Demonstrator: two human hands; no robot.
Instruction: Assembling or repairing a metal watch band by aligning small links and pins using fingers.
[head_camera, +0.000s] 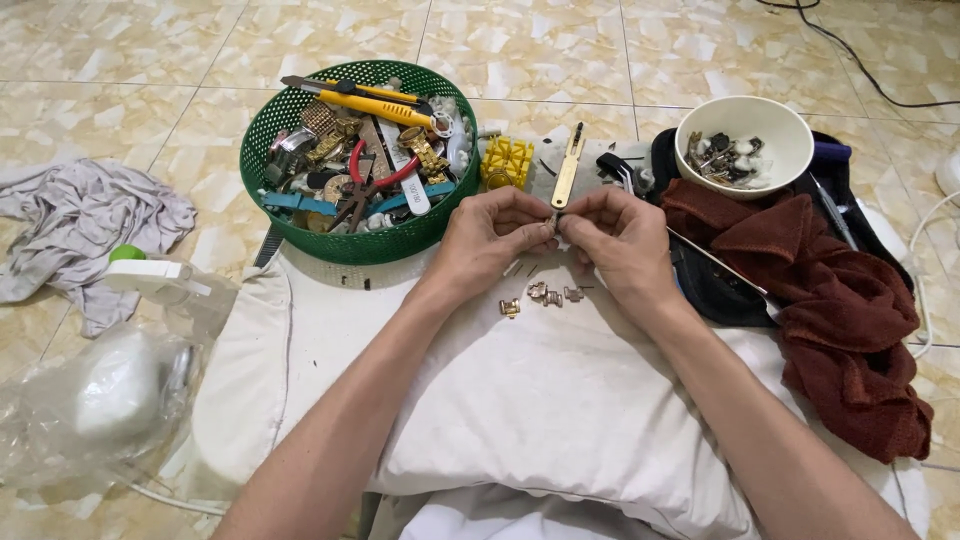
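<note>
My left hand (487, 236) and my right hand (618, 236) meet above a white pillow (540, 400), fingertips pinched together on one small metal watch-band link (555, 222). Just below the hands, several loose gold-coloured links (545, 296) lie on the pillow. A gold-coloured flat metal tool (568, 168) lies just beyond my fingers, next to a yellow plastic holder block (507, 162).
A green mesh basket (345, 240) of tools, pliers and watch parts stands at the back left. A white bowl (790, 165) of small parts sits back right on a dark bag, with a brown towel (830, 300) beside it. Grey cloth (80, 230) and a plastic bag (100, 390) lie on the tiled floor at left.
</note>
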